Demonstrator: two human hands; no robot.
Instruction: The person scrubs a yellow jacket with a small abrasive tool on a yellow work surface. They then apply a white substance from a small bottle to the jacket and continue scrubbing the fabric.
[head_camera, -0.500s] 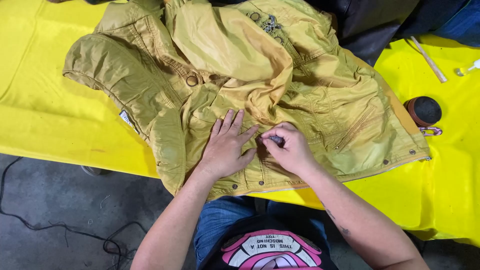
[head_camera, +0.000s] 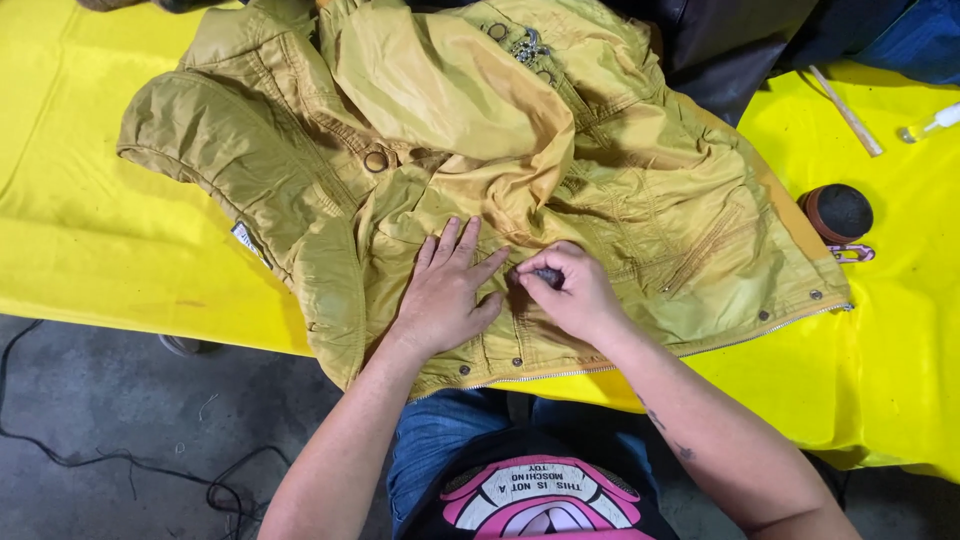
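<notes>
A crumpled mustard-yellow jacket (head_camera: 300, 180) with metal snaps and a zipper lies spread on a table with a yellow cover (head_camera: 80, 230). My left hand (head_camera: 445, 290) rests flat on the jacket near its lower hem, fingers spread, pressing the fabric down. Right beside it, my right hand (head_camera: 570, 290) pinches a small dark object (head_camera: 547, 273) against the cloth; what the object is cannot be made out. The two hands almost touch.
A round dark brown tin (head_camera: 838, 212) with a small pink tool (head_camera: 852, 253) beside it sits to the right of the jacket. A wooden stick (head_camera: 845, 110) and a small clear bottle (head_camera: 930, 124) lie at the far right. Dark clothing (head_camera: 740, 40) lies behind. Cables (head_camera: 120, 460) trail on the floor.
Both hands stay at the same spot on the jacket. The view has shifted slightly.
</notes>
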